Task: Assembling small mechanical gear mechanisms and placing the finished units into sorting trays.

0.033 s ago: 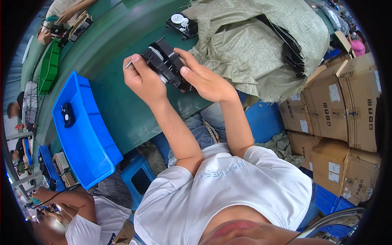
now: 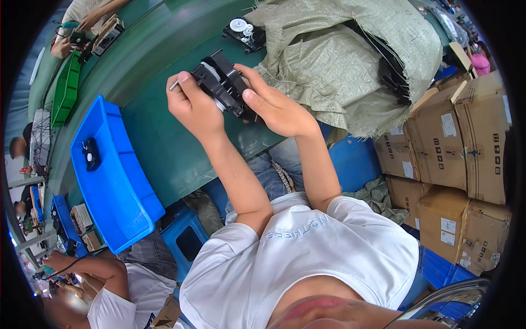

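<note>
Above the green tabletop (image 2: 159, 148), a black plastic gear assembly (image 2: 234, 88) with a white gear inside is held between both my hands. My left hand (image 2: 198, 112) is closed around its left side, thumb on top. A thin metal shaft (image 2: 174, 85) juts out beside that thumb; whether it belongs to the assembly I cannot tell. My right hand (image 2: 279, 109) grips the other side with thumb and fingers, some of them hidden behind the part. Beyond my hands lies another black gear unit (image 2: 252, 41) with white gears, next to a woven sack (image 2: 323, 77).
Left of my hands stands a blue bin (image 2: 118, 192) with a small black part (image 2: 90, 154) in it. A green tray (image 2: 67, 90) is farther left. Cardboard boxes (image 2: 444, 148) are stacked at right. A co-worker (image 2: 118, 290) sits at lower left; another person's hand (image 2: 87, 22) shows at upper left.
</note>
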### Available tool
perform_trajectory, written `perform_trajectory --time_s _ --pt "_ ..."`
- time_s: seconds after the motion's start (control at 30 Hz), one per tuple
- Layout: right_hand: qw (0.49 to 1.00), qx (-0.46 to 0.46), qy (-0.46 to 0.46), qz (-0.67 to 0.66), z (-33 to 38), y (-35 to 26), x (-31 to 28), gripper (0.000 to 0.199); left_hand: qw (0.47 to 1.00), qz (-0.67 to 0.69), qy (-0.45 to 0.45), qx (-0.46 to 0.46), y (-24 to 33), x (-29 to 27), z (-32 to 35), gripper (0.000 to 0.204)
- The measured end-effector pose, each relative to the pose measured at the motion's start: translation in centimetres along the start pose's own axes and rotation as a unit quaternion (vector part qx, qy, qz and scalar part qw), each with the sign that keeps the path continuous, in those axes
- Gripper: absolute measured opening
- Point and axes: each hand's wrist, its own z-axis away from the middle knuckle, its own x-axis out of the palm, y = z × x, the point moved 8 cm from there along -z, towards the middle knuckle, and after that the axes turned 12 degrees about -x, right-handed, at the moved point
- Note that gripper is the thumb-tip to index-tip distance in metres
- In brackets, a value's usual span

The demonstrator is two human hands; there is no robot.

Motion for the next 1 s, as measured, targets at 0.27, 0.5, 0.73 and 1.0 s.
perform_trajectory --time_s 0.27,0.5,0.73,1.0 --pt "1.0 -0.005 0.008 0.018 -0.1 -0.1 -0.2 0.05 0.998 -0.039 -0.021 -0.035 -0.1 0.7 0.3 0.026" --pt "0.99 -0.007 0.037 0.137 -0.6 -2.3 -0.4 0.052 0.986 0.096 -0.101 -0.089 -2.0 2.4 0.6 0.039" --pt "0.968 -0.024 0.084 0.237 -0.7 -4.4 -0.1 0.053 0.917 0.238 -0.288 -0.139 -3.3 4.2 1.4 0.061" --pt "0.955 -0.084 0.056 0.278 -0.4 -5.3 -0.1 0.058 0.929 0.179 -0.319 -0.052 -0.1 4.4 2.1 0.065"
